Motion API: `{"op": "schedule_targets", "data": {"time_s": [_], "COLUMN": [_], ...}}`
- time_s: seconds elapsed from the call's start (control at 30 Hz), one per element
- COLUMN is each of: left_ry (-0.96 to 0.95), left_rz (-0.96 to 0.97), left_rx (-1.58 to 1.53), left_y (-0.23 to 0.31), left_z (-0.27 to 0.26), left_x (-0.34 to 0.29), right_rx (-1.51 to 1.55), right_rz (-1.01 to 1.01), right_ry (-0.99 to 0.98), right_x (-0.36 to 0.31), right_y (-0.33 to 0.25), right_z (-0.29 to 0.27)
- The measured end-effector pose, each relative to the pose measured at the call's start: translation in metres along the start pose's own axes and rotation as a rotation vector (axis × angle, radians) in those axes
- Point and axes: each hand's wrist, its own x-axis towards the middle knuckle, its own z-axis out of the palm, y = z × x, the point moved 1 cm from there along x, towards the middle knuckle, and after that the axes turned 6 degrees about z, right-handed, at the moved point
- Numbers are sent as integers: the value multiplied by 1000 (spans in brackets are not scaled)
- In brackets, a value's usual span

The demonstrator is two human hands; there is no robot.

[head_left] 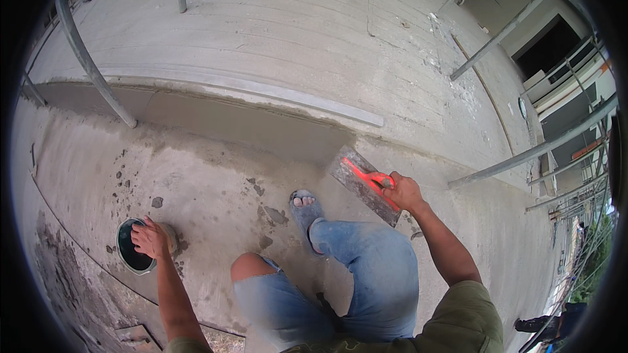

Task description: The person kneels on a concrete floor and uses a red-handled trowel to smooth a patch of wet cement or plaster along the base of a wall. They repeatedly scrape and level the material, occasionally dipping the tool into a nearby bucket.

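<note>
Flat trowel (364,185) with a red handle, placed near the right end of a smooth, damp-looking grey band (235,124); contact of blade with surface cannot be confirmed. The handle is enclosed by the fingers of the right hand (404,193). For an even surface, the blade is probably best kept nearly flat, its leading edge slightly raised, under light, steady pressure. The sandalled foot (306,212) should be kept clear of the band. Farther left, fingers of the left hand (150,238) are extended over the mouth of a bucket (128,255); whether its rim is gripped cannot be told. Beyond the band, a pale bar (281,99) is laid along the slab (314,39).
</note>
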Motion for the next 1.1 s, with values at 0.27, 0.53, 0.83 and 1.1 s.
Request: {"op": "schedule_targets", "data": {"time_s": [0.27,0.53,0.83,1.1], "left_ry": [72,144,-346,-598], "left_rz": [137,292,65,85], "left_rx": [-166,-114,108,-8], "left_y": [-12,-35,-27,-63], "left_z": [10,25,21,20], "left_x": [-1,-5,-49,-21], "right_rx": [-40,-71,-96,-21], "right_rz": [8,-166,-269,-399], "right_ry": [-34,-180,-243,-199], "right_x": [9,111,266,323], "right_y": [20,9,-41,-93], "right_z": [17,81,130,150]}}
